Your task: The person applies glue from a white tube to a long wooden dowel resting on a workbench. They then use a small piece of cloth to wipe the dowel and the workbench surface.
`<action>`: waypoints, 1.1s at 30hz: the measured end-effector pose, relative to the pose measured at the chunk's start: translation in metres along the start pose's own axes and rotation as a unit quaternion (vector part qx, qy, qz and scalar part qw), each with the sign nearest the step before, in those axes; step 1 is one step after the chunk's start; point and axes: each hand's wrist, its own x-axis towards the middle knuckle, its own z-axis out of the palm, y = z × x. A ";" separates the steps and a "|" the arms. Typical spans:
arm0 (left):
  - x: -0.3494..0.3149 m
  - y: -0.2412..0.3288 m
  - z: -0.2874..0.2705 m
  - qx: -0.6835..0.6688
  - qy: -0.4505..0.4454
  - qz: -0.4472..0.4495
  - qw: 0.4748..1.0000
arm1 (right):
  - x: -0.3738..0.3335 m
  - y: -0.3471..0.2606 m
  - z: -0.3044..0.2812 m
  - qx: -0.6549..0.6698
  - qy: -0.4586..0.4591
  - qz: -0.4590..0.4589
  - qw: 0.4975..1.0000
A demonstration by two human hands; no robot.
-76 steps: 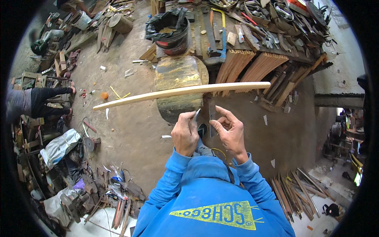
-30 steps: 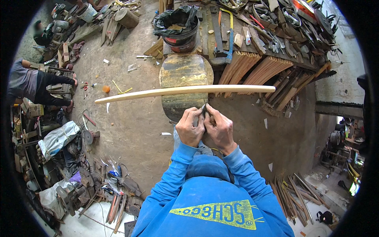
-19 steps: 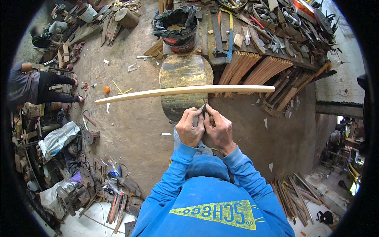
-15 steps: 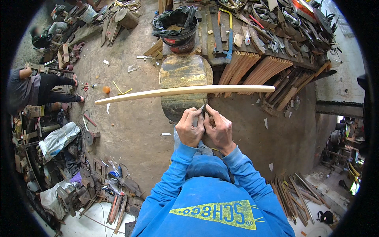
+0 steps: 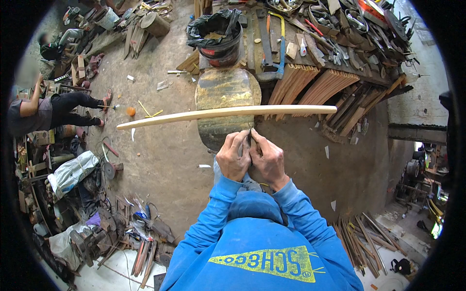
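Note:
Just in front of my body, my left hand (image 5: 234, 156) and my right hand (image 5: 268, 159) are close together, fingers pinched. Between their fingertips is a small, thin dark piece (image 5: 250, 137); its kind is too small and covered to make out. Beyond the fingertips, a long, slightly curved pale wooden slat (image 5: 213, 113) lies crosswise over a worn, rounded block (image 5: 225, 91) with a yellowish and blackened top. Neither hand touches the slat.
A bucket (image 5: 221, 54) lined with a black bag stands beyond the block. Back right, a bench holds a saw with a blue-and-yellow frame (image 5: 283, 39), a white bottle (image 5: 303, 48) and curved wood stacks (image 5: 335, 89). A person (image 5: 36, 114) is at left; another (image 5: 51, 48) sits farther back.
My hands stay nearly in place, with the dark piece's tip showing less above the fingers. The person at left has raised an arm and shifted a leg.

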 end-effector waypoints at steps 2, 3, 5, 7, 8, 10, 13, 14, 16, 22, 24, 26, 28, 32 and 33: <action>0.001 0.001 -0.001 0.009 -0.017 0.002 1.000 | 0.000 -0.001 0.001 -0.004 0.008 -0.008 1.000; 0.001 0.001 -0.002 0.018 -0.031 0.002 0.999 | 0.000 -0.001 0.001 -0.004 0.013 -0.010 1.000; 0.001 0.001 -0.002 0.030 -0.043 0.009 0.999 | -0.001 -0.002 0.002 -0.007 0.015 -0.004 1.000; 0.000 -0.001 -0.002 0.035 -0.037 0.023 0.998 | -0.002 -0.001 0.004 -0.011 0.011 0.010 1.000; 0.000 -0.002 -0.001 0.034 -0.036 0.018 0.999 | -0.002 -0.001 0.005 -0.005 0.016 0.008 1.000; -0.003 -0.004 0.001 0.031 -0.037 0.000 0.999 | -0.002 0.001 0.007 0.007 0.027 0.004 1.000; -0.003 -0.006 0.003 0.043 -0.050 0.011 0.998 | -0.002 -0.001 0.005 0.006 0.028 0.037 0.999; -0.003 -0.004 0.001 0.028 -0.031 0.024 0.999 | -0.003 -0.004 0.002 0.005 0.038 0.026 0.999; 0.002 -0.002 -0.002 -0.004 0.023 0.057 0.998 | -0.002 -0.010 -0.009 -0.008 0.048 0.014 0.999; 0.015 0.042 -0.057 -0.173 0.027 0.019 0.984 | 0.019 -0.037 -0.062 0.084 0.209 0.234 0.946; 0.030 0.061 -0.079 -0.192 0.029 0.085 0.977 | 0.046 -0.039 -0.070 0.188 0.221 0.208 0.934; 0.047 0.076 -0.101 -0.196 0.033 0.140 0.970 | 0.072 -0.042 -0.072 0.248 0.203 0.215 0.923; 0.068 0.084 -0.118 -0.212 0.029 0.188 0.959 | 0.092 -0.049 -0.065 0.362 0.162 0.220 0.891; 0.105 0.089 -0.138 -0.218 0.012 0.233 0.948 | 0.111 -0.068 -0.040 0.501 0.119 0.254 0.818; 0.113 0.088 -0.142 -0.217 0.006 0.233 0.948 | 0.114 -0.071 -0.033 0.498 0.129 0.274 0.813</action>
